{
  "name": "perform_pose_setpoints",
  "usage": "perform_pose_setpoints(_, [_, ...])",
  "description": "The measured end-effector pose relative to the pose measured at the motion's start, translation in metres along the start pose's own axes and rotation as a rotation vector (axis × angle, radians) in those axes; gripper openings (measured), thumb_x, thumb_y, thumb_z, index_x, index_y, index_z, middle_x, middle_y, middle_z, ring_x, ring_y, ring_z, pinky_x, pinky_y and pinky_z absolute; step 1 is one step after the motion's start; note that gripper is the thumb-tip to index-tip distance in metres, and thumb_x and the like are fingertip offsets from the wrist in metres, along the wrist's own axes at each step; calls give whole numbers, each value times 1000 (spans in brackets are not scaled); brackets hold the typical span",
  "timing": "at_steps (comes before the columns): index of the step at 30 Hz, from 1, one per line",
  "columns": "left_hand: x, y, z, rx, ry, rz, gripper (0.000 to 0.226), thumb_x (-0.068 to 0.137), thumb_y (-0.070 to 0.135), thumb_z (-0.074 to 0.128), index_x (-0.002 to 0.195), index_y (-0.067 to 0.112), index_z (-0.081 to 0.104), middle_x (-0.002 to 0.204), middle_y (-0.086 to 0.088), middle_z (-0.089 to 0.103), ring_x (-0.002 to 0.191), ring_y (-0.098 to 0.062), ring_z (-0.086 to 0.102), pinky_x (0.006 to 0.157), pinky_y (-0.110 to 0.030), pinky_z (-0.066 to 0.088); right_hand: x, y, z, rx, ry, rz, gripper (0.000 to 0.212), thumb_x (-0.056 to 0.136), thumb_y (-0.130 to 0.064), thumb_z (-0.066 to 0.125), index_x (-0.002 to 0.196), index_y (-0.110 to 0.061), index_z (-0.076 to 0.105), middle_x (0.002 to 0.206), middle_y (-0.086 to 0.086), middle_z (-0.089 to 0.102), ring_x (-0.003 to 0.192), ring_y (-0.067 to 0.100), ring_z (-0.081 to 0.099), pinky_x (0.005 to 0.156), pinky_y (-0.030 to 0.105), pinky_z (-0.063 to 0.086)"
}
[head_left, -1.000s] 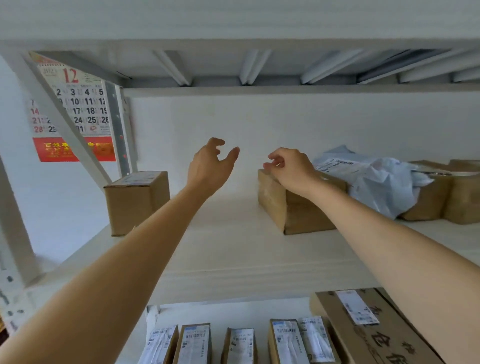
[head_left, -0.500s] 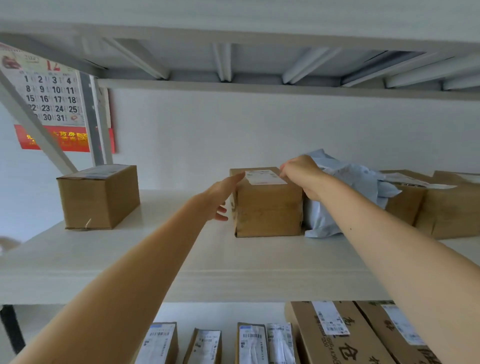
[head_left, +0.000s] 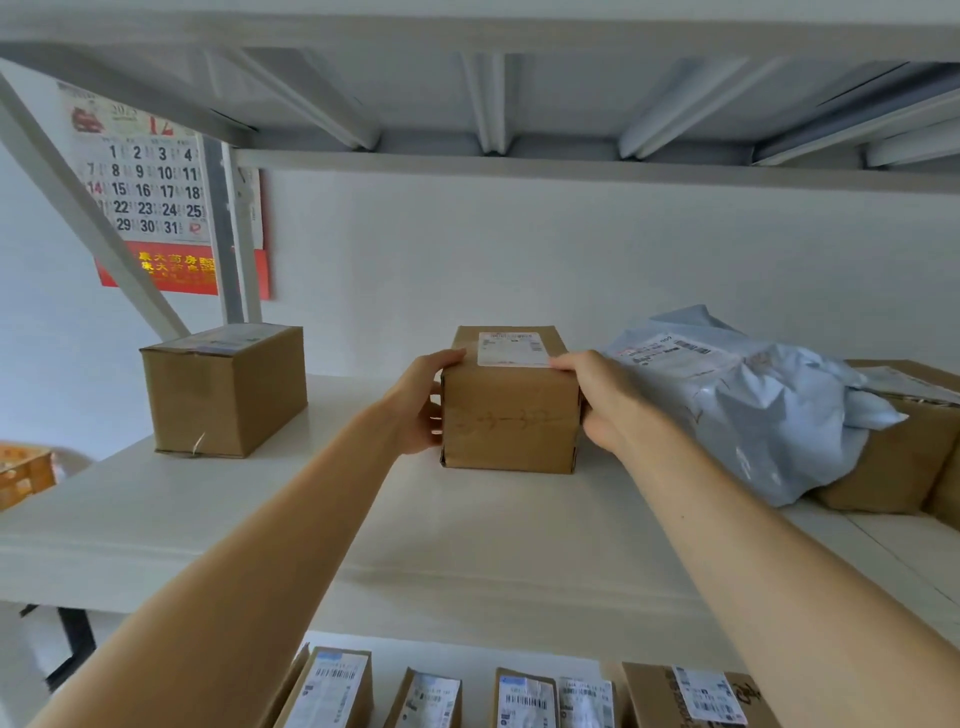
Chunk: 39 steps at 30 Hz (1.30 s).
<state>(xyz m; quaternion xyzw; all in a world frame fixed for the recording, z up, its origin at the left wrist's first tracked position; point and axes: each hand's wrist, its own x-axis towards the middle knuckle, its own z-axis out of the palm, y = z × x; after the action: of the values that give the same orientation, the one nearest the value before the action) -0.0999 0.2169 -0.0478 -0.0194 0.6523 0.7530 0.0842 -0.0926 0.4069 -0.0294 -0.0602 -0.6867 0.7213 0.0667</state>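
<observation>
Cardboard boxes on mid shelf (head_left: 311, 525): 4. These are left box (head_left: 223, 395), centre box (head_left: 509, 415), right box (head_left: 898, 457) under the bag, and edge box (head_left: 949, 501), cut off at far right.
Poly mailer (head_left: 753, 410): 1, grey-blue.
Labelled parcels on the shelf below: approx 5. These are narrow box A (head_left: 332, 691), narrow box B (head_left: 428, 701), narrow box C (head_left: 524, 701), flat pkt (head_left: 587, 701) and big box (head_left: 654, 701).
Grips: 2, left grip (head_left: 421, 405) & right grip (head_left: 602, 400).
Wall calendar (head_left: 150, 192): 1.
Orange crate (head_left: 23, 473): 1.

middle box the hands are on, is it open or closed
Closed: the box has a flat top with a shipping label on it, no flaps raised.
</observation>
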Motion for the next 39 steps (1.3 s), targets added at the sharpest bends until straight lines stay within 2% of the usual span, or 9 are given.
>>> perform_pose_setpoints(3, [9,-1,-14,-36,6,47,54,89,49,61,126,11,58,107,-10,62,91,-27,62,73,-36,51,9,1,18,59,-19,-57,38,89,-13,59,126,-10,60,109,11,71,99,27,68,85,40,59])
perform_pose_setpoints(6, [15,-1,-25,-110,3,135,65,72,51,72,128,18,65,129,-14,63,116,-34,63,87,-44,57,14,5,31,133,-38,-107,50,88,-7,60,138,-9,53,114,12,70,98,25,70,63,30,59])
perform_pose_setpoints(11, [22,-5,-40,-239,4,210,62,62,41,79,118,16,72,134,-20,62,123,-41,59,103,-60,46,16,21,43,254,-36,-178,39,93,-11,59,132,-11,59,108,7,74,89,18,71,62,26,55])
perform_pose_setpoints(16, [23,-2,-40,-241,-24,245,53,72,34,73,122,17,70,126,-16,68,124,-38,60,105,-57,46,18,22,50,135,30,-280,41,94,-15,59,134,-14,55,120,6,69,115,26,62,107,47,46])
perform_pose_setpoints(23, [19,-3,-39,-283,13,293,20,93,30,64,108,18,70,106,-2,70,109,-21,57,85,-30,47,8,30,42,-15,60,-444,42,102,-17,54,143,-23,51,134,1,61,121,17,58,105,31,48])
perform_pose_setpoints(28, [15,-6,-39,-303,10,332,101,63,45,89,146,8,45,137,-8,59,130,-26,51,76,-27,47,5,34,36,-122,70,-531,42,104,-18,48,146,-26,45,141,-1,54,126,15,52,87,12,49])
perform_pose_setpoints(32, [7,-7,-37,-257,-18,289,43,89,34,70,120,10,51,111,-2,63,96,-13,57,65,-23,45,0,36,35,-130,66,-523,42,105,-16,47,147,-23,45,141,0,53,122,12,51,75,2,48])
perform_pose_setpoints(36, [4,-9,-38,-241,-27,291,72,78,39,76,140,19,47,119,-5,60,103,-20,59,75,-33,54,-6,34,37,-110,36,-508,44,105,-17,48,148,-22,43,137,-1,55,117,10,53,77,1,47])
perform_pose_setpoints(39, [4,-9,-38,-276,-25,304,68,81,28,77,142,29,46,120,-7,58,108,-27,61,82,-45,58,-11,32,40,-68,-23,-495,42,103,-28,50,146,-27,46,127,-8,60,112,5,56,94,12,47])
